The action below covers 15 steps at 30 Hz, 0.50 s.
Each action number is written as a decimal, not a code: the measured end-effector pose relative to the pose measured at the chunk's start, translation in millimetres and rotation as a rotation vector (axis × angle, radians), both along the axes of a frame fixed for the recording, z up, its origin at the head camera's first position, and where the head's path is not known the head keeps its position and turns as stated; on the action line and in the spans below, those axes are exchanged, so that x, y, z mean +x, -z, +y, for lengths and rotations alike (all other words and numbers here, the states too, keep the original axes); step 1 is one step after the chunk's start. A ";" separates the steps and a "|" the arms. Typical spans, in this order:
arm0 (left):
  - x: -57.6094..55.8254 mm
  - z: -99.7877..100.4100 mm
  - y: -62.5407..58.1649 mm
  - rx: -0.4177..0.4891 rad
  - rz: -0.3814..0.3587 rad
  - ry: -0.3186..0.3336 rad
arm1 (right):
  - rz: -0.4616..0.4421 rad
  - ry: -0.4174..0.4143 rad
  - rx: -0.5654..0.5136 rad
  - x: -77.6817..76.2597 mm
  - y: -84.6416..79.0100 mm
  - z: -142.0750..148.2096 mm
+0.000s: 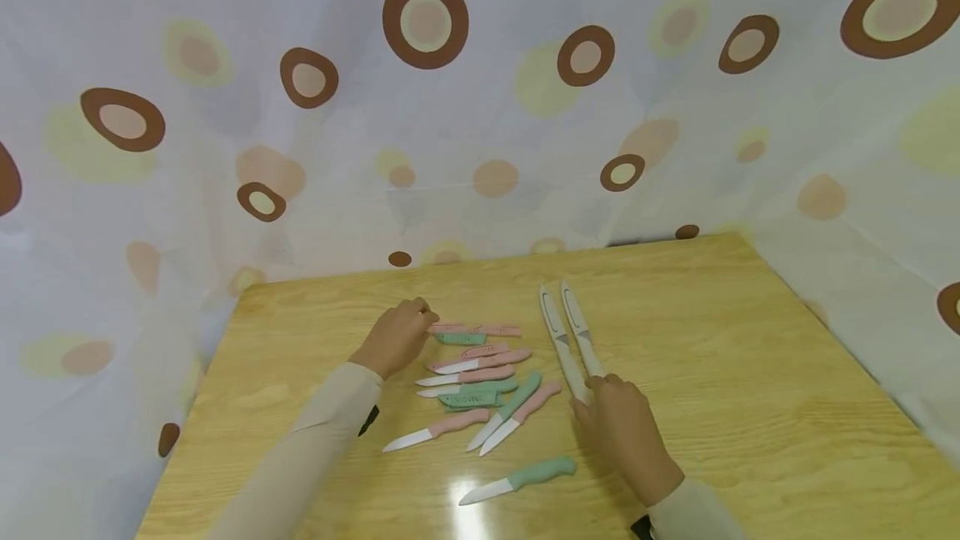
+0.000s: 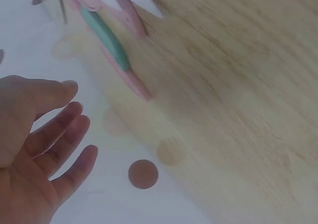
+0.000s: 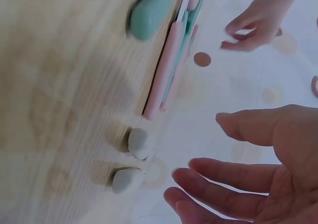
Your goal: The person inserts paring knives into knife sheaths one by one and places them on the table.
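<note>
Beside the left end of a row of pink sheaths (image 1: 501, 330) is my left hand (image 1: 392, 340). The left wrist view shows its fingers loosely bent and apart, holding nothing. A green sheath (image 1: 461, 339) lies just in front of that row. Over the near ends of two off-white knives, a left one (image 1: 570, 369) and a right one (image 1: 589, 354), hovers my right hand (image 1: 618, 427). In the right wrist view its thumb and fingers are spread, with a gap to the handle ends (image 3: 139, 143). Both off-white knives lie nearly parallel, tips pointing away.
Between the hands lie several pink- and green-handled knives with white blades, among them a pink knife (image 1: 461, 423) and a green knife (image 1: 542, 473) nearest me. Another green sheath (image 1: 468, 399) lies among them. A patterned curtain (image 1: 495, 107) surrounds the wooden table (image 1: 750, 390).
</note>
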<state>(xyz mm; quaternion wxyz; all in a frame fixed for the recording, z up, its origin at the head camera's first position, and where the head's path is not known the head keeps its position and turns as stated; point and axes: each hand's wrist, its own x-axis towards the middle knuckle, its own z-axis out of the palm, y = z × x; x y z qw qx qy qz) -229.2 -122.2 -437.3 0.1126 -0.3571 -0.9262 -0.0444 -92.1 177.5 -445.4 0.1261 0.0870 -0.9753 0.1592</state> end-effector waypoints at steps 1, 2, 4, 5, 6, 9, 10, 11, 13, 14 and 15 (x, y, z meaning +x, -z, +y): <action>-3.1 2.2 1.4 -0.030 -0.023 -0.009 | 0.018 -0.019 -0.007 5.8 -0.5 0.2; -6.1 4.1 2.9 -0.057 -0.043 -0.020 | 0.031 -0.032 -0.022 11.1 -1.0 0.1; -11.3 6.6 6.9 -0.097 -0.079 -0.047 | 0.063 -0.055 -0.040 19.9 -2.1 -0.8; -14.0 7.2 9.3 -0.107 -0.093 -0.059 | 0.073 -0.066 -0.049 23.9 -2.8 -1.4; -16.4 7.6 11.9 -0.111 -0.109 -0.072 | 0.081 -0.074 -0.057 27.4 -3.7 -2.3; -23.1 7.0 21.0 -0.090 -0.145 -0.099 | 0.067 -0.085 -0.091 35.7 -7.9 -5.8; -24.8 6.6 23.8 -0.071 -0.160 -0.107 | 0.054 -0.085 -0.103 37.8 -9.2 -6.9; -26.2 6.1 26.5 -0.050 -0.172 -0.115 | 0.043 -0.087 -0.114 39.8 -10.4 -7.9; -28.2 5.2 31.6 -0.010 -0.190 -0.132 | 0.020 -0.087 -0.135 42.5 -11.9 -9.5; -29.0 5.0 33.6 0.010 -0.197 -0.140 | 0.013 -0.088 -0.141 43.5 -11.7 -10.0; -29.7 4.9 35.4 0.027 -0.199 -0.145 | 0.009 -0.092 -0.145 44.1 -11.1 -9.9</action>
